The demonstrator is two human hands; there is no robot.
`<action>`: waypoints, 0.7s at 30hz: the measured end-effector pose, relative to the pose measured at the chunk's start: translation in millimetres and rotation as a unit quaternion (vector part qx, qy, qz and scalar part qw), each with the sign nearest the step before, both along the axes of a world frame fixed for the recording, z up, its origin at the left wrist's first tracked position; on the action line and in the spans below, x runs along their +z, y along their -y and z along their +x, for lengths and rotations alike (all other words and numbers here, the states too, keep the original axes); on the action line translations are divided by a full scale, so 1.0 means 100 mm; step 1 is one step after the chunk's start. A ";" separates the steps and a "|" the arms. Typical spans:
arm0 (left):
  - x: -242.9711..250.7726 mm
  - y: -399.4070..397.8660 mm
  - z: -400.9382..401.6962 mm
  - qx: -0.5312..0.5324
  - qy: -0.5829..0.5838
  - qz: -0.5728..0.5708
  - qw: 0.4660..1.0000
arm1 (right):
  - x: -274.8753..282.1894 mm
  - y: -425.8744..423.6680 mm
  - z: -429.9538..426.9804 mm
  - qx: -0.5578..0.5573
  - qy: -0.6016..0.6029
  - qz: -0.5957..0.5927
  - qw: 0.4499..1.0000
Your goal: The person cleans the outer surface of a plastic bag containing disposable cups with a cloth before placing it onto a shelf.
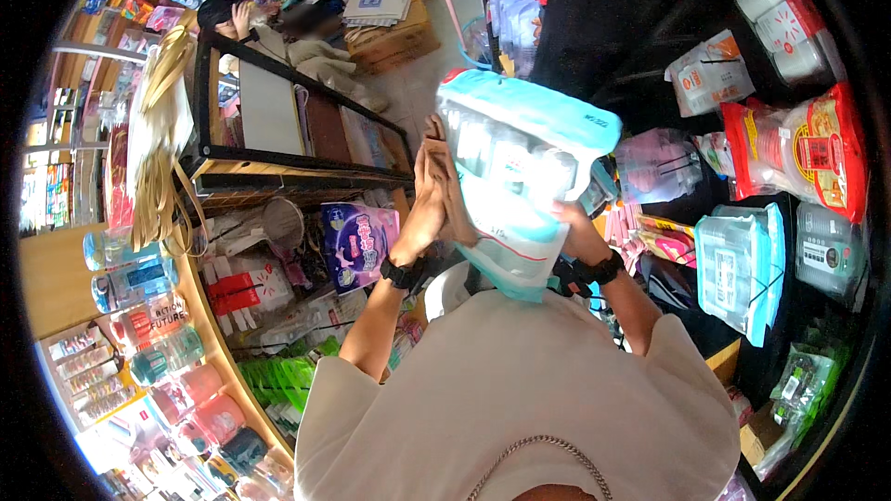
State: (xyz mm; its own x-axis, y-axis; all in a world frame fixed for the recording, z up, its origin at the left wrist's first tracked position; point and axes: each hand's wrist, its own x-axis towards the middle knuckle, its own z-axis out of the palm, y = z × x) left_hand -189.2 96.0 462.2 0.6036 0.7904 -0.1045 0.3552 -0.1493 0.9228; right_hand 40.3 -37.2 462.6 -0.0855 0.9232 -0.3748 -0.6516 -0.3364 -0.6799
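A clear plastic package with a light blue top band (515, 167) is held up before my chest, tilted, with pale containers showing through its film. Glare washes out much of its front. Flat along its left side lies my left hand (430, 205), fingers stretched upward. A brownish hand-like shape beside that palm may be a reflection in the film. My right hand (583, 229) grips the lower right edge of the package, its fingers partly hidden. Dark bands circle both wrists.
Packaged goods hang on the dark wall at right, including a red-edged bag (800, 153) and a similar blue package (741, 264). Drink bottles (167, 355) line the left shelf. A black-framed rack (299, 104) stands ahead, with a person (243, 24) behind it near a cardboard box (393, 42).
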 end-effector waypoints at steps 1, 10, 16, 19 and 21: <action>0.01 0.01 0.03 -0.007 -0.027 0.025 0.999 | 0.03 -0.02 -0.02 -0.007 0.001 -0.001 1.000; 0.63 0.49 0.70 -0.186 -0.106 0.280 0.936 | 0.10 -0.26 -0.21 -0.150 -0.026 0.060 0.987; 0.34 0.45 0.53 -0.076 -0.025 0.208 0.975 | 0.12 -0.01 0.03 -0.171 0.071 0.146 0.972; -0.16 0.17 0.25 0.000 0.038 0.041 0.998 | -0.03 0.13 0.05 -0.235 -0.141 0.016 0.962; -0.38 0.02 0.18 0.095 0.111 -0.104 0.984 | 0.11 0.20 0.05 -0.219 -0.129 0.043 0.966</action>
State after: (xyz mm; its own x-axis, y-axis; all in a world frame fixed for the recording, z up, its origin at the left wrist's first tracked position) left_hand -171.2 93.8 424.1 0.4740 0.8662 -0.1584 0.1440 0.1012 0.9844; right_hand 45.0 -57.5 473.7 0.2405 0.9188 -0.3130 -0.8699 0.0610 -0.4894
